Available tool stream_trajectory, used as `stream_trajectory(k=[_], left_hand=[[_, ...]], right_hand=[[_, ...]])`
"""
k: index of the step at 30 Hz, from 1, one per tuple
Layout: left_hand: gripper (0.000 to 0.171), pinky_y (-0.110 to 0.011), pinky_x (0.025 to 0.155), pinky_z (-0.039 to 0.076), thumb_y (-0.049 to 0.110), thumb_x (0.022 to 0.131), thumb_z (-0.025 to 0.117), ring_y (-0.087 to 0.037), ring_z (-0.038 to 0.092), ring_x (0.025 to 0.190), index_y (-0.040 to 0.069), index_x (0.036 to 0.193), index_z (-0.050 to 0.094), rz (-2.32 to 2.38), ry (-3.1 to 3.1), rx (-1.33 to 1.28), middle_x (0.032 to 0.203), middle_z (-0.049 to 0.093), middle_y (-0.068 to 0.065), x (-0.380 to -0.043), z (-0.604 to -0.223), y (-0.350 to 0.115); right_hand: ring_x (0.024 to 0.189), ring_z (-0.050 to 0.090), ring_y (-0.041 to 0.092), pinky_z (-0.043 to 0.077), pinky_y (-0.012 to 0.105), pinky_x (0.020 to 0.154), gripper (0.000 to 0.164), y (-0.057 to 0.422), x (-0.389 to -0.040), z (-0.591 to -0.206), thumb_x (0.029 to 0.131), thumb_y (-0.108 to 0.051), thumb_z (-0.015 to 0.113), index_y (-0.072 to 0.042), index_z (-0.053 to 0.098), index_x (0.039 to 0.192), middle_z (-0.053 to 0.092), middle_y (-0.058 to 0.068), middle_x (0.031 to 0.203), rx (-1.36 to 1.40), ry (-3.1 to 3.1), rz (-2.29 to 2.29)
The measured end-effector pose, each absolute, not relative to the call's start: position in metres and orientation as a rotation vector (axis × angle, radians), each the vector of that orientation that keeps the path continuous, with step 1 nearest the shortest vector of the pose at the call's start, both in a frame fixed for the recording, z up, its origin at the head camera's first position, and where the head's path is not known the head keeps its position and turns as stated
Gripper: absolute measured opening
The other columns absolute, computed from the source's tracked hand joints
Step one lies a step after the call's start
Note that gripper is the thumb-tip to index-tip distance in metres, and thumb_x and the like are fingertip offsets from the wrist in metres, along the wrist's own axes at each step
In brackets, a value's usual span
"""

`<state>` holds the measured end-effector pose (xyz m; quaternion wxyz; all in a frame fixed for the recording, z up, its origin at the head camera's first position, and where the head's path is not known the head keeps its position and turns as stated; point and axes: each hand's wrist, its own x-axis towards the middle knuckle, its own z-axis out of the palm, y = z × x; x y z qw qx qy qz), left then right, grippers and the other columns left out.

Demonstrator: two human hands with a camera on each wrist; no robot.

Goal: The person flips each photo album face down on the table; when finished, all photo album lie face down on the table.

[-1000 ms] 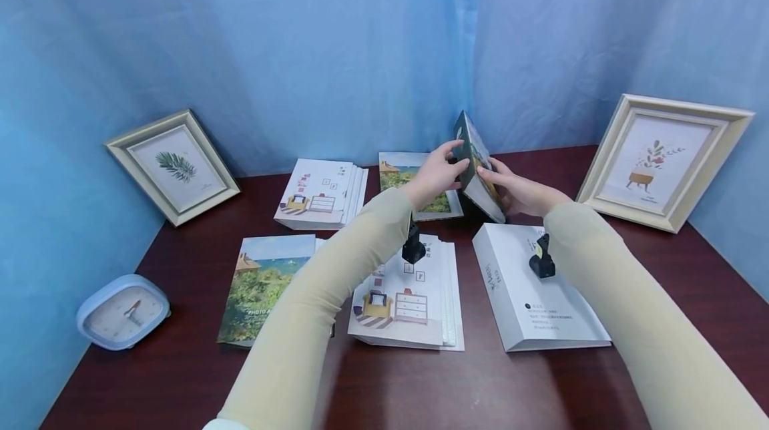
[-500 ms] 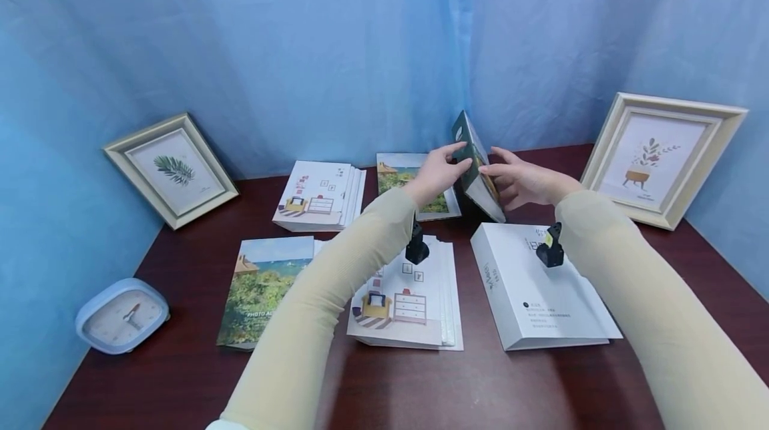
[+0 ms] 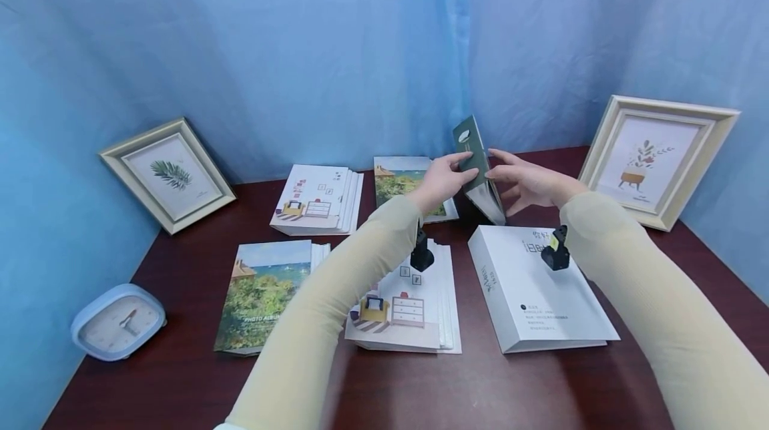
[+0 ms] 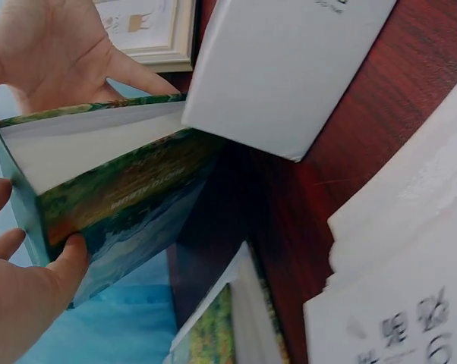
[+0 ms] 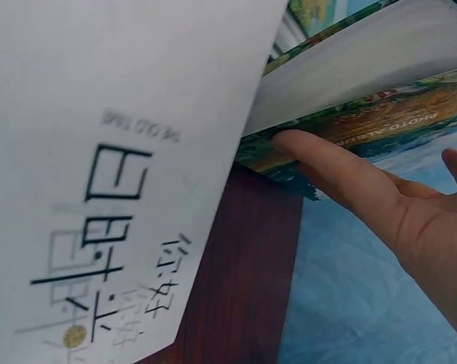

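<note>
A photo album (image 3: 470,129) with a dark green spine and landscape covers stands tilted on its edge at the back of the table. My left hand (image 3: 441,181) pinches it at the spine. In the left wrist view, the thumb presses one cover of the photo album (image 4: 130,193) and the fingertips (image 4: 4,244) lie on the spine. On the other side, my right hand (image 3: 529,181) has its fingers spread, its thumb at the album's edge. In the right wrist view, a straight finger of the right hand (image 5: 380,201) touches the cover of the photo album (image 5: 380,136).
A large white album (image 3: 541,290) lies just in front of the right hand. Landscape albums (image 3: 264,296) and white furniture-print albums (image 3: 312,199) lie on the table to the left. Picture frames (image 3: 171,176) (image 3: 645,149) stand at both sides, and a blue clock (image 3: 119,321) sits front left.
The album has turned so its green spine faces me more. My right hand has shifted slightly right and its fingers have spread, while the left hand keeps its hold.
</note>
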<state>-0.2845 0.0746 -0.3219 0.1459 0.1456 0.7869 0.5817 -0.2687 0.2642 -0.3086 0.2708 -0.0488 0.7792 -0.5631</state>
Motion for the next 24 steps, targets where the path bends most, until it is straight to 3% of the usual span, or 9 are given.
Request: stream_trajectory(k=[11,18,24], left_hand=[[0.048,-0.035,0.093,0.051,0.020,0.097,0.055,-0.021,0.056,0.118,0.021,0.144,0.043,1.694,2.177,0.436,0.143,0.046,-0.008,-0.286,-0.335,0.075],[0.048,-0.035,0.094,0.051,0.021,0.097,0.055,-0.021,0.053,0.124,0.024,0.143,0.043,1.796,2.039,0.393,0.148,0.041,-0.005,-0.284,-0.341,0.076],[0.048,-0.043,0.099,0.047,0.018,0.098,0.054,-0.022,0.043,0.133,0.022,0.144,0.042,1.847,1.957,0.411,0.152,0.034,-0.004,-0.281,-0.346,0.080]], right_hand=[[0.134,0.013,0.061,0.040,0.068,0.092,0.077,0.281,-0.267,-0.318,0.100,-0.031,0.043,-0.036,-0.015,0.149,-0.013,0.021,0.157,-0.170,2.105,-1.483],[0.135,0.015,0.058,0.041,0.065,0.093,0.073,0.285,-0.267,-0.320,0.101,-0.029,0.042,-0.036,-0.011,0.150,-0.008,0.021,0.157,-0.194,2.083,-1.511],[0.137,0.018,0.053,0.041,0.064,0.094,0.069,0.294,-0.260,-0.321,0.101,-0.029,0.043,-0.027,-0.002,0.154,0.004,0.026,0.156,-0.273,2.226,-1.448]])
